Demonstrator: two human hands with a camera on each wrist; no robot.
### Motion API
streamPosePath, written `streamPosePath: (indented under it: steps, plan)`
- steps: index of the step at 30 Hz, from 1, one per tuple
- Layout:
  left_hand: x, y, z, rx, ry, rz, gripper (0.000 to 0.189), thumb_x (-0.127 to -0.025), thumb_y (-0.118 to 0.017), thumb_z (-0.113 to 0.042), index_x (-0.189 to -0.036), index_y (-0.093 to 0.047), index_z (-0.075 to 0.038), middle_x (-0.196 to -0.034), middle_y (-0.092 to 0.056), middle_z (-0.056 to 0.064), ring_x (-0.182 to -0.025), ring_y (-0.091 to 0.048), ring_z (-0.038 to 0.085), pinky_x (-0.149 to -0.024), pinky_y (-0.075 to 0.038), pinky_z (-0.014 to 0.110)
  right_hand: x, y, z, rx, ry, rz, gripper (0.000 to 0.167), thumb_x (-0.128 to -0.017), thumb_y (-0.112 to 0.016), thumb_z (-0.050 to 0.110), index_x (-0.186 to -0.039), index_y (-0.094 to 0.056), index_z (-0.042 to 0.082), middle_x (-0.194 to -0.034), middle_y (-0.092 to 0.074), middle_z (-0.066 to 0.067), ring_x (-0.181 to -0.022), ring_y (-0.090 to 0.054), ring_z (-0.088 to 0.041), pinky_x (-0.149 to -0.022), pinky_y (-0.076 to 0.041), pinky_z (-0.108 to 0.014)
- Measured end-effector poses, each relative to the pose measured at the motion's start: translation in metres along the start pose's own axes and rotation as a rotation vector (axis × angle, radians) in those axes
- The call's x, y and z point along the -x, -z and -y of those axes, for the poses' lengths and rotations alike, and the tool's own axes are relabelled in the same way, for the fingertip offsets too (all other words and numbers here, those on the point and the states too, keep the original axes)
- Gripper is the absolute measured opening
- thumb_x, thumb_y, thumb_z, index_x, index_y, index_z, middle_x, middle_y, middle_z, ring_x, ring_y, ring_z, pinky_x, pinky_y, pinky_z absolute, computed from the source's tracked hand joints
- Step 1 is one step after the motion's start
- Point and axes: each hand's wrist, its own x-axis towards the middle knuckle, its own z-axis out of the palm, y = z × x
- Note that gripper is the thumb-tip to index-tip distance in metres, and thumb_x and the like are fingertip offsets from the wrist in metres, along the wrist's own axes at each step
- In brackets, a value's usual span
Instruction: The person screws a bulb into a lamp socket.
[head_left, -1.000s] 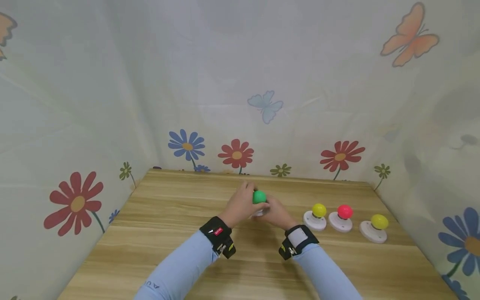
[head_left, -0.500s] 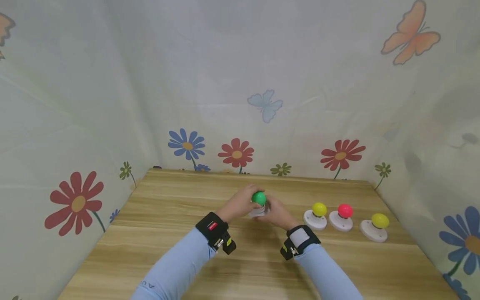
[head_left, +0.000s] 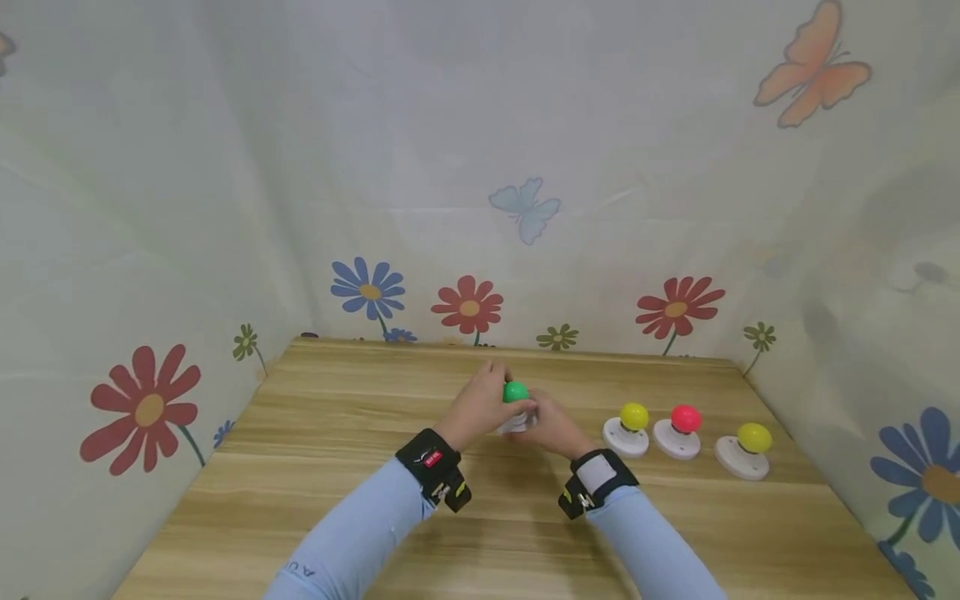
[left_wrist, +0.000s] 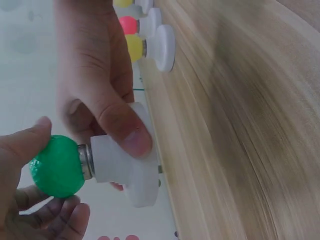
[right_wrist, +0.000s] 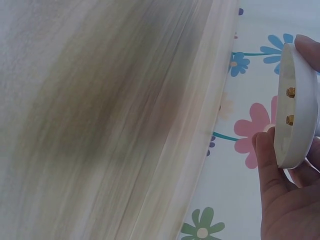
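Observation:
My left hand (head_left: 480, 408) pinches a green bulb (left_wrist: 57, 167) with the thumb on one side and fingers on the other. The bulb's metal screw base (left_wrist: 86, 161) shows partly outside the collar of a white lamp holder (left_wrist: 142, 175). Gripping that holder's round base is my right hand (head_left: 551, 425), its thumb lying across the face in the left wrist view. The holder is raised off the table and tilted. In the right wrist view its hollow underside shows brass screws (right_wrist: 291, 92), and the right hand's fingers (right_wrist: 272, 165) hold the rim.
On the wooden table (head_left: 337, 400), to the right, stand three white holders with bulbs: a yellow bulb (head_left: 634, 417), a red bulb (head_left: 686, 418) and another yellow bulb (head_left: 753, 437). A flower-printed curtain (head_left: 420, 208) encloses the table's back and sides.
The left hand's fingers rolled around the green bulb half a second ago, then came back with the thumb reaching forward. My right hand keeps its grip on the holder in nearly the same place.

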Motion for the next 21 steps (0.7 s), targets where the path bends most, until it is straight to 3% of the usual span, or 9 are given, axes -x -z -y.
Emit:
streamPosePath:
  steps: [5,10,13,16,21]
  plan:
    - [-0.0004,0.0052,-0.0010,0.010,-0.084,0.051,0.042,-0.088,-0.072,-0.027,-0.121,-0.059,-0.004,-0.116,-0.056,0.008,-0.100,-0.056,0.018,-0.087,-0.051,0.028,-0.0001,-0.0018,-0.0017,0.013,-0.011,-0.015,0.065,-0.073,-0.084,0.019,-0.127,-0.054,0.002,-0.117,-0.061,-0.014,-0.106,-0.058,-0.026,-0.095,-0.048,-0.047]
    - [-0.0008,0.0088,0.0010,0.044,-0.133,0.118,0.048,-0.089,-0.070,-0.014,-0.132,-0.055,-0.001,-0.125,-0.055,0.012,-0.112,-0.057,0.023,-0.096,-0.049,0.032,-0.0005,-0.0025,-0.0038,0.031,-0.020,-0.026,0.067,-0.072,-0.085,0.020,-0.129,-0.054,0.002,-0.119,-0.061,-0.015,-0.110,-0.057,-0.029,-0.098,-0.046,-0.051]
    - [-0.0004,0.0089,0.0026,0.077,-0.110,0.135,0.060,-0.089,-0.072,-0.024,-0.139,-0.048,-0.002,-0.134,-0.053,0.014,-0.117,-0.055,0.024,-0.098,-0.049,0.034,-0.0014,-0.0035,-0.0056,0.032,-0.010,-0.009,0.067,-0.073,-0.084,0.021,-0.130,-0.054,0.003,-0.120,-0.061,-0.014,-0.110,-0.059,-0.029,-0.097,-0.047,-0.050]
    - [0.0010,0.0083,0.0029,0.108,-0.036,0.108,0.073,-0.085,-0.072,-0.041,-0.141,-0.044,-0.004,-0.136,-0.049,0.015,-0.114,-0.055,0.024,-0.096,-0.050,0.035,-0.0029,-0.0045,-0.0075,0.011,0.012,0.025,0.064,-0.076,-0.083,0.020,-0.131,-0.054,0.005,-0.120,-0.061,-0.012,-0.109,-0.060,-0.026,-0.097,-0.048,-0.047]
    - [0.0028,0.0049,0.0026,0.054,0.035,0.022,0.064,-0.081,-0.073,-0.052,-0.120,-0.051,-0.006,-0.110,-0.050,0.007,-0.091,-0.054,0.018,-0.079,-0.052,0.028,-0.0049,-0.0057,-0.0065,-0.024,0.041,0.053,0.060,-0.077,-0.082,0.018,-0.128,-0.055,0.004,-0.118,-0.062,-0.012,-0.105,-0.061,-0.024,-0.095,-0.049,-0.045]
